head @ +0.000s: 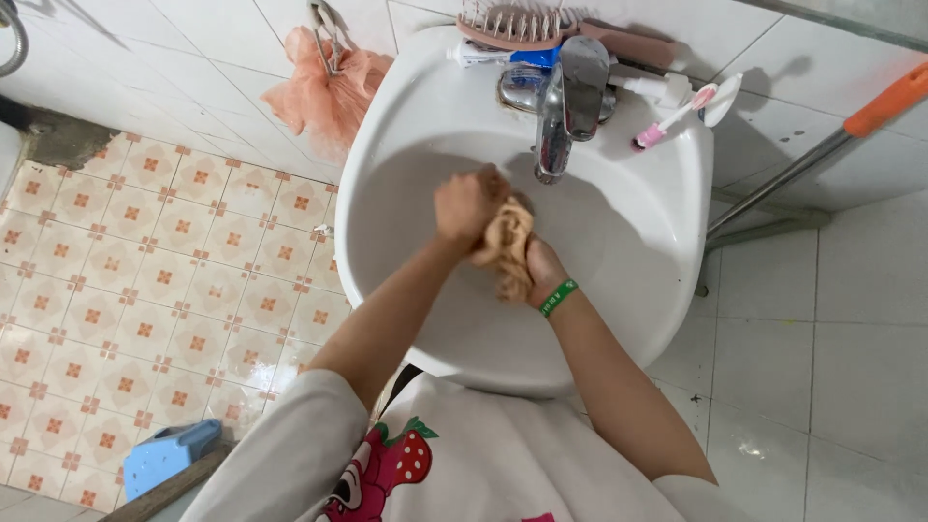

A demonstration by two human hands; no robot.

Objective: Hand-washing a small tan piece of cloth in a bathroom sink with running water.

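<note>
From the head camera, looking straight down, a white sink point(667, 222) fills the middle of the view, its rounded front rim just above the person's white shirt. The basin is wide and mostly bare, with open room on every side of the two hands; the chrome tap point(565, 106) overhangs the far side, its spout just beyond the knuckles.

One tan cloth point(509, 247) is bunched over the middle of the basin, pressed between both hands. The left hand point(467, 206) is curled into a tight fist around the cloth's upper end. The right hand point(541, 269), with a green wristband point(559, 298) on its wrist, is closed around the lower end from beneath; its fingers are mostly hidden by the cloth.

On the back ledge lie one pink hairbrush point(527, 27), one pink toothbrush point(675, 118) and a tube partly hidden behind the tap. One peach bath sponge point(324, 92) hangs on the tiled wall to the left of the sink. One orange-handled pole point(822, 155) leans at the right edge. A blue stool point(166, 456) stands on the patterned floor at lower left, well apart from the sink.
</note>
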